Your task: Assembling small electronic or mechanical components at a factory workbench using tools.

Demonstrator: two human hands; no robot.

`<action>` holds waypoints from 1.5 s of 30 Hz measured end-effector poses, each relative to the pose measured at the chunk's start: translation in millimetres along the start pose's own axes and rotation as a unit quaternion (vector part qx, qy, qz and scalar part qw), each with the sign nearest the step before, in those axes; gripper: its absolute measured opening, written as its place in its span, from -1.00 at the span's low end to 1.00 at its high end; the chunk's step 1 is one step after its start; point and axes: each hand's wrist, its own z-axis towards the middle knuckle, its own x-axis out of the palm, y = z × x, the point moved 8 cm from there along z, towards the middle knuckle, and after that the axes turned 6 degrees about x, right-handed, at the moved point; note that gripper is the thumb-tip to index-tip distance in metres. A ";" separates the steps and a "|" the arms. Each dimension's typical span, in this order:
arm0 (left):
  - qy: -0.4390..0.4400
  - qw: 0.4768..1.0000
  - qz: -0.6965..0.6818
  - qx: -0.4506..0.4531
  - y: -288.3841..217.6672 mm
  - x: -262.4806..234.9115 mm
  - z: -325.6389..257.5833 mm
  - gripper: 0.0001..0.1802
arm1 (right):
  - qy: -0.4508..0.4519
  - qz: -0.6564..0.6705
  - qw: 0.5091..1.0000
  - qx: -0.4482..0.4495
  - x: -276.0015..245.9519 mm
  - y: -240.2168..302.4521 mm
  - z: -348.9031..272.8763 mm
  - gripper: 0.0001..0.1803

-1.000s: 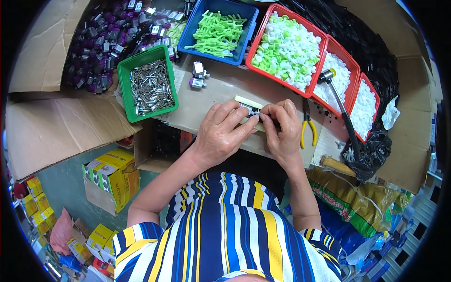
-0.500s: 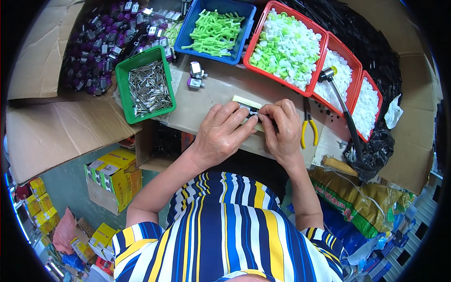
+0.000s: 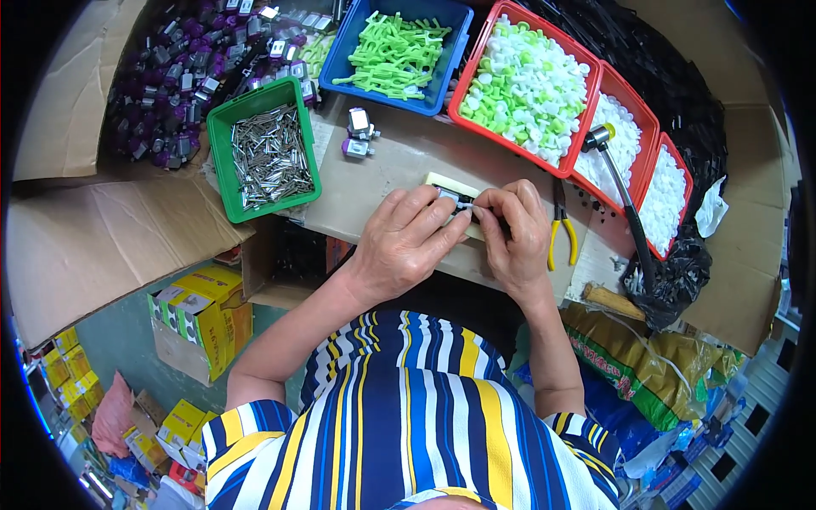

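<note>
My left hand [image 3: 406, 240] and my right hand [image 3: 512, 235] meet over the cardboard work surface [image 3: 382, 183], fingertips pinched together on a small dark and metal part [image 3: 456, 201]. Under them lies a pale yellow block [image 3: 449, 184]. Two small assembled purple and metal pieces [image 3: 359, 134] stand a little beyond my left hand. A green tray [image 3: 263, 157] of metal pins sits to the left.
Along the back stand a blue tray [image 3: 398, 49] of green plastic pieces, a red tray [image 3: 529, 83] of white and green pieces and two red trays [image 3: 633, 140] of white parts. A hammer [image 3: 625, 204] and yellow-handled pliers [image 3: 561, 229] lie to the right. Purple parts [image 3: 174, 72] are heaped back left.
Both hands stay pinched on the small part at the same spot; only the fingers have shifted slightly.
</note>
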 end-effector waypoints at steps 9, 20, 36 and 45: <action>0.011 1.000 -0.002 0.003 -0.3 1.6 0.1 -0.60 | -0.001 -0.007 1.000 0.001 0.7 0.5 0.6 -0.85; -0.016 1.000 -0.022 0.008 -1.2 -5.8 -7.2 -0.64 | -0.014 0.004 1.000 -0.016 -2.8 4.0 1.2 -0.84; 0.016 1.000 -0.016 -0.003 1.0 1.3 -3.1 -0.60 | -0.011 -0.040 0.998 -0.037 -0.1 10.2 3.5 -0.82; 0.040 0.998 -0.030 -0.024 -0.3 3.0 8.2 -0.65 | 0.006 0.099 0.993 0.057 -7.7 -5.4 2.2 -0.85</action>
